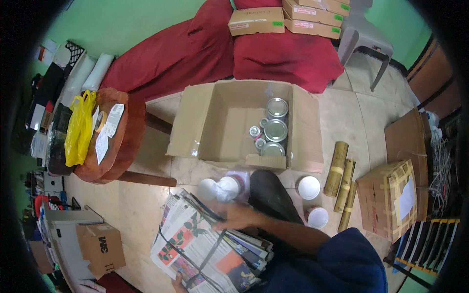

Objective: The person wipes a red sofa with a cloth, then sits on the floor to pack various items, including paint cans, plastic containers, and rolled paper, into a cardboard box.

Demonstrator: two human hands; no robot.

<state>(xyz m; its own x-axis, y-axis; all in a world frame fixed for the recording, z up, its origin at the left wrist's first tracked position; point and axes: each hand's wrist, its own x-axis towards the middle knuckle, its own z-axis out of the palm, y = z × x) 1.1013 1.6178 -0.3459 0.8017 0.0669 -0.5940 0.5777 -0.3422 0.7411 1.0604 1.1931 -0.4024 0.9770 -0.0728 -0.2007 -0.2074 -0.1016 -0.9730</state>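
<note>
A bundle of newspapers (205, 245), tied crosswise with dark strapping, lies in front of me. My left hand (178, 282) holds its lower left edge, the thumb on top and the other fingers hidden. Over the bundle's upper edge is my right hand (232, 216), blurred, its grip unclear. Just beyond it stand white-lidded containers (231, 186), with something crumpled and whitish on top. Farther ahead, an open cardboard box (234, 124) holds several metal tins (275, 130) and small cans (254, 131) along its right side.
Two white-lidded tubs (309, 188) and bamboo-like rolls (336, 169) stand or lie at right, beside a taped carton (384, 199). A wooden stool (133, 135) at left bears a yellow plastic bag (80, 128) and a tape roll (100, 121). Flat cartons (256, 21) rest on a red-covered seat.
</note>
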